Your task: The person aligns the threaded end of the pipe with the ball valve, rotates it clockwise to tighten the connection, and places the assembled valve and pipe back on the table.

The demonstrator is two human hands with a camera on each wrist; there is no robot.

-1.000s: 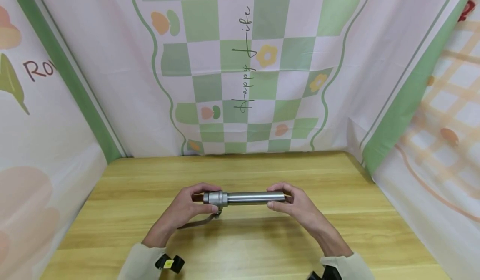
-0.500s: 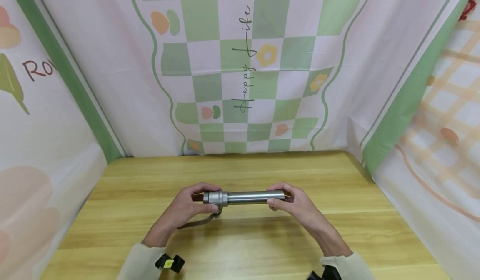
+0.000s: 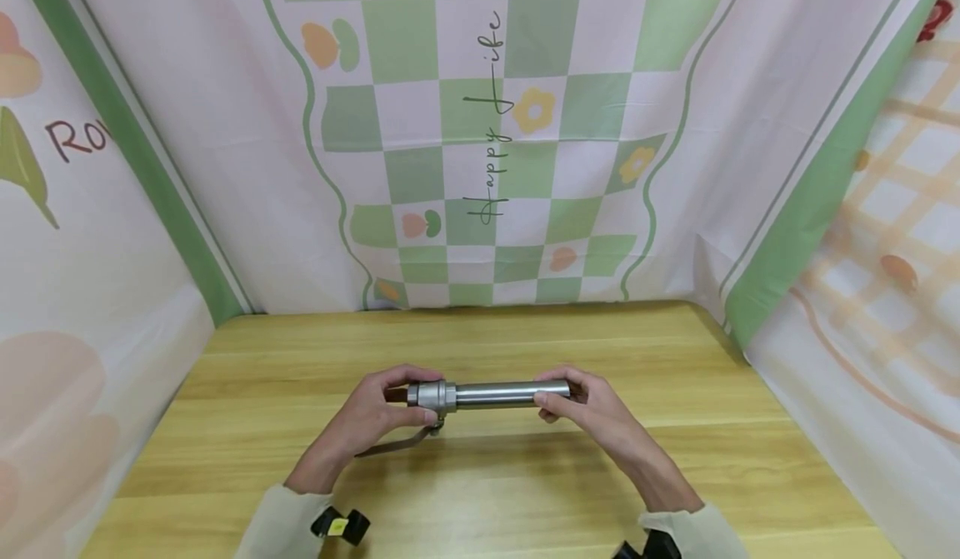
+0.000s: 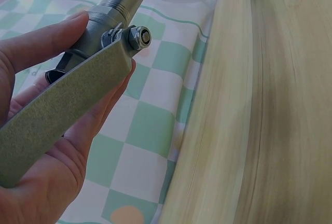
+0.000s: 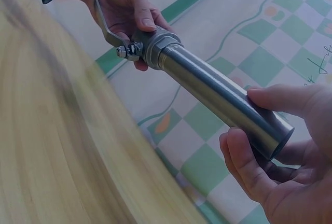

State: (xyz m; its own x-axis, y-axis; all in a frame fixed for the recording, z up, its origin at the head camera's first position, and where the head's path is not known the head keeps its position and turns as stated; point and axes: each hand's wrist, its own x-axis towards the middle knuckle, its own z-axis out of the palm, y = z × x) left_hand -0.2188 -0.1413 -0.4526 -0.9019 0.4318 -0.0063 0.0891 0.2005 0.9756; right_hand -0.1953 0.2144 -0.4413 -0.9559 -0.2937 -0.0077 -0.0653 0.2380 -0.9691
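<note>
My left hand (image 3: 378, 409) grips a silver metal ball valve (image 3: 431, 396), thumb on the near side and fingers on the far side. The valve's flat lever handle (image 4: 67, 105) slants back beneath that hand, fixed by a nut and bolt (image 4: 140, 37). Out of the valve's right side runs a straight steel pipe (image 3: 498, 394), with threads showing where it meets the valve. Around the pipe's free end my right hand (image 3: 596, 405) holds it between thumb and fingers. The right wrist view shows the pipe's open end (image 5: 282, 142). Both parts are held level above the table.
The wooden table (image 3: 495, 492) lies under both hands, the held parts casting a shadow on it. A green-and-white checked cloth (image 3: 495, 167) hangs at the table's back edge, with printed cloths (image 3: 90, 292) along both sides.
My right thumb has shifted up onto the pipe's near face, and the fingers have changed their hold around its end. The left hand and valve stay where they were.
</note>
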